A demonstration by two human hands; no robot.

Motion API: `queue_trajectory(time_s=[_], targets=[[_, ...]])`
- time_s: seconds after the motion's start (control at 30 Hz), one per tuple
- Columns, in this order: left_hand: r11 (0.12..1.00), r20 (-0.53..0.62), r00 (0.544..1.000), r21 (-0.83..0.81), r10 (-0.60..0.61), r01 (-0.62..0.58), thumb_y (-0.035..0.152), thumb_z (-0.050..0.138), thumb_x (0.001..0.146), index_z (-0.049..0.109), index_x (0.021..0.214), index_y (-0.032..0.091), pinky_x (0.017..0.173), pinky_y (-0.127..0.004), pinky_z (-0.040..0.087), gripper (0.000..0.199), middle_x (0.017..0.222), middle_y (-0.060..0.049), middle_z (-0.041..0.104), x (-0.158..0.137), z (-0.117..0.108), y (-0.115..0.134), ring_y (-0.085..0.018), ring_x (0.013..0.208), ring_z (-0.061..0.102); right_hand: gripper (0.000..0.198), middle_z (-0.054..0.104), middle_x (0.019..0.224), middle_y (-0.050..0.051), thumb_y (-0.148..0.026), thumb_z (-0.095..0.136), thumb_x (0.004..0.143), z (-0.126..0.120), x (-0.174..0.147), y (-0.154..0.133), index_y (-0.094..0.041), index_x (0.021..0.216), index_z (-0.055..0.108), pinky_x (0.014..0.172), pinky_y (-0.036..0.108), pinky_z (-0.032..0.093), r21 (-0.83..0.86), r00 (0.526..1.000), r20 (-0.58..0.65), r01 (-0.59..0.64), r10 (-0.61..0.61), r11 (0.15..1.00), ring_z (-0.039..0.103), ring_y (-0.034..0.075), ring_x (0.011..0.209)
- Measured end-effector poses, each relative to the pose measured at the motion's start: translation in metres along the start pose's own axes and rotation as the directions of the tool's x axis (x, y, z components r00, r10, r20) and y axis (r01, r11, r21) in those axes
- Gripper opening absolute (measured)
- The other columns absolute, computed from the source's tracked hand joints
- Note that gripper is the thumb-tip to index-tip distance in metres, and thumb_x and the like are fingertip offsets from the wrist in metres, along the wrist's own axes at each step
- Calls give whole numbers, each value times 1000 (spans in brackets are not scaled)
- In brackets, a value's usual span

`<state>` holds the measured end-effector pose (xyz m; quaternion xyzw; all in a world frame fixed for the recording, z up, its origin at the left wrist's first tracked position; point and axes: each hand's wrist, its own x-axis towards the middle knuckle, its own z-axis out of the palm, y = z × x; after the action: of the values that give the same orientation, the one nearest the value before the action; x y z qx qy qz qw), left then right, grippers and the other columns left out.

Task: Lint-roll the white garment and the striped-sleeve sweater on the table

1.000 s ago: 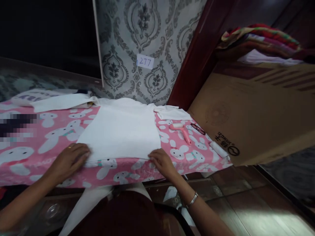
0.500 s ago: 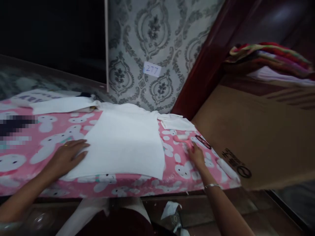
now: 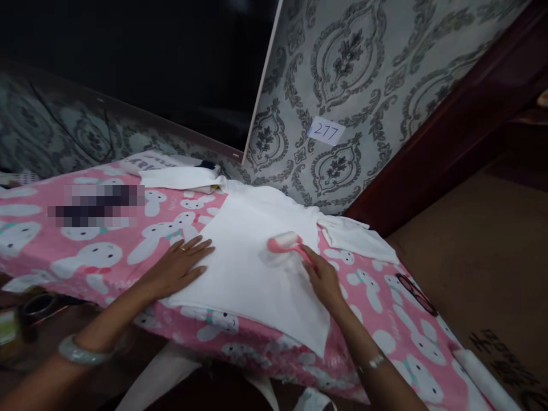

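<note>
A white long-sleeved top [image 3: 257, 228] lies spread on a pink cloth with white rabbits [image 3: 141, 251]. My left hand [image 3: 184, 265] rests flat on the top's left edge, fingers spread. In my right hand [image 3: 323, 277] is a lint roller [image 3: 280, 244] with a pink handle and a white roll. Its roll is over the right part of the top's body, slightly blurred. Whether the roll presses on the fabric, I cannot tell. One sleeve stretches out to the left, the other to the right.
Behind stand a dark television screen [image 3: 141, 63] and a patterned wall with a "277" card [image 3: 326, 131]. A cardboard box [image 3: 462, 240] borders the right side. A dark two-looped item [image 3: 416, 294] and a white roll [image 3: 488, 379] lie along the cloth's right edge.
My right hand has brought the lint roller leftward from the pink cloth onto the white top. My left hand has spread flatter on the top's edge. The view has shifted and tilted.
</note>
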<state>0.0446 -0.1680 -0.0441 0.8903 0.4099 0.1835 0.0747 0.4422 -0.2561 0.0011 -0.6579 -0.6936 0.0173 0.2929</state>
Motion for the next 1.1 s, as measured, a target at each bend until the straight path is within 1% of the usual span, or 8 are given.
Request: queue_trajectory(time_s=[0.1, 0.2, 0.33, 0.5, 0.6, 0.73, 0.87, 1.1], targets=[[1000, 37, 999, 3, -30, 30, 57, 40, 93, 47, 146, 31, 117, -55, 23, 59, 155, -5, 43, 2, 2, -2, -31, 146, 33, 46, 70, 104, 9, -24, 43, 96, 25, 39, -42, -26, 141, 55, 85, 34, 50, -95, 989, 138, -37, 50, 995, 66, 24, 96], [999, 34, 999, 20, -30, 30, 59, 40, 92, 47, 146, 31, 117, -55, 25, 61, 156, -5, 42, 3, 3, -3, -31, 146, 32, 48, 68, 101, 9, -21, 44, 96, 26, 41, -52, -27, 143, 52, 83, 35, 51, -172, 979, 191, -40, 73, 984, 66, 24, 93], [999, 41, 998, 37, -38, 36, 59, 39, 92, 47, 146, 32, 118, -54, 24, 61, 156, -3, 41, 3, 3, -3, -31, 146, 32, 48, 70, 97, 9, -24, 40, 96, -10, -28, -25, -25, 142, 53, 80, 36, 55, -135, 978, 199, -33, 60, 990, 68, 23, 85], [1000, 22, 1000, 20, -15, 15, 58, 38, 92, 50, 144, 31, 117, -55, 26, 60, 156, -2, 41, 4, 4, -3, -32, 146, 33, 45, 72, 121, 5, -37, 46, 96, -94, -148, 19, -39, 139, 55, 82, 38, 61, -106, 971, 199, -116, 136, 988, 71, 26, 103], [1000, -11, 1000, 10, -2, 2, 59, 40, 91, 52, 142, 32, 116, -55, 29, 59, 154, -1, 44, 4, 5, -3, -32, 144, 36, 41, 73, 118, -3, -41, 51, 93, -136, -174, 28, -51, 131, 59, 76, 35, 63, -121, 964, 235, -98, 125, 988, 73, 27, 101], [1000, -73, 997, 6, -3, 3, 57, 40, 90, 59, 135, 30, 115, -51, 33, 56, 151, -3, 49, 1, 7, -7, -30, 143, 39, 40, 72, 121, 1, -42, 51, 95, -138, -134, 15, -42, 134, 60, 76, 32, 62, -120, 970, 209, -104, 128, 987, 73, 25, 99], [997, -150, 987, -56, -62, 54, 49, 42, 90, 65, 125, 25, 115, -49, 35, 48, 145, -6, 56, -2, 9, -10, -29, 139, 45, 42, 74, 113, 7, -38, 44, 99, -87, -55, -5, -29, 136, 60, 78, 30, 57, -24, 957, 287, 48, -39, 999, 71, 20, 87], [923, -237, 942, -359, -237, 142, 36, 48, 82, 73, 100, 27, 106, -49, 46, 32, 124, -5, 70, -5, -5, -4, -27, 117, 61, 40, 73, 99, 4, -30, 55, 94, 5, 47, -45, -31, 133, 63, 77, 29, 50, 222, 815, 434, 315, -383, 923, 64, 17, 78]])
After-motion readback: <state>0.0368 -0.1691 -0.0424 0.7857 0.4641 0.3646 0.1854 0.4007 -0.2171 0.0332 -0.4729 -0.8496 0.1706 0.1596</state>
